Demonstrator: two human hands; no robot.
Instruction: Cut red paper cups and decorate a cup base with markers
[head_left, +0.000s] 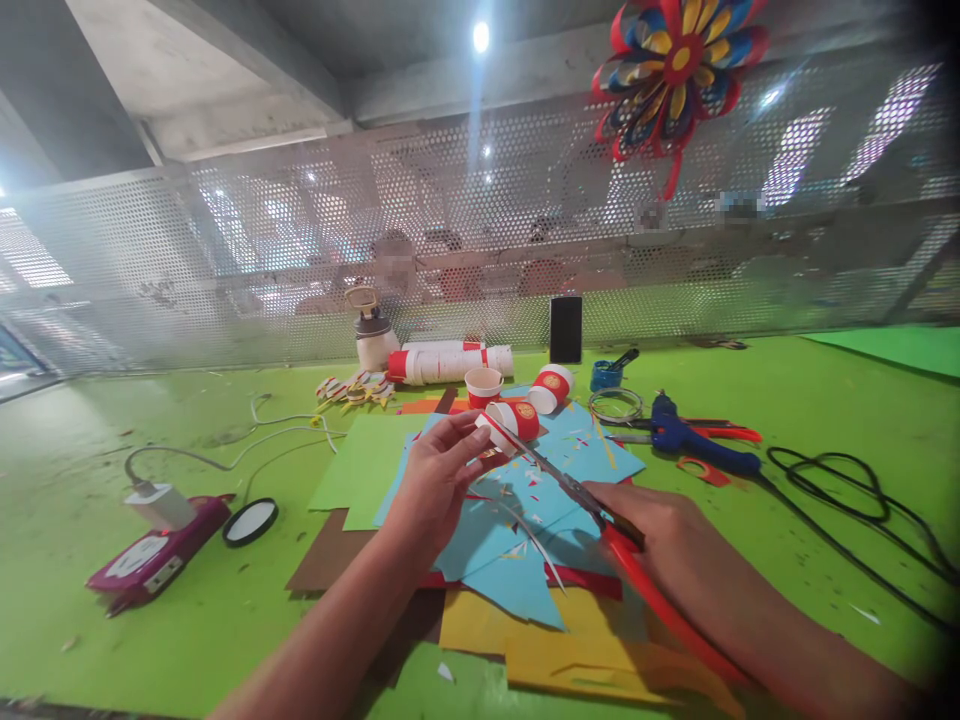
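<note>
Between its fingers and thumb, my left hand (pixel 442 465) holds a cut piece of a red and white paper cup (pixel 493 434). My right hand (pixel 664 530) grips red-handled scissors (pixel 581 495), whose blades reach the rim of that piece. Just behind lies a tipped red and white cup (pixel 523 419). Farther back are an upright paper cup (pixel 484 386) and another cup on its side (pixel 551 388). Under the hands, light blue paper (pixel 495 540) carries small scraps and a thin white strip (pixel 538 545).
Stacked cups (pixel 450 363), a pump bottle (pixel 374 338) and a black box (pixel 565 329) stand at the back. A blue glue gun (pixel 697 448) with a black cord lies right; a purple power strip (pixel 161 555) and round mirror (pixel 250 522) lie left. Yellow paper (pixel 570 665) is in front.
</note>
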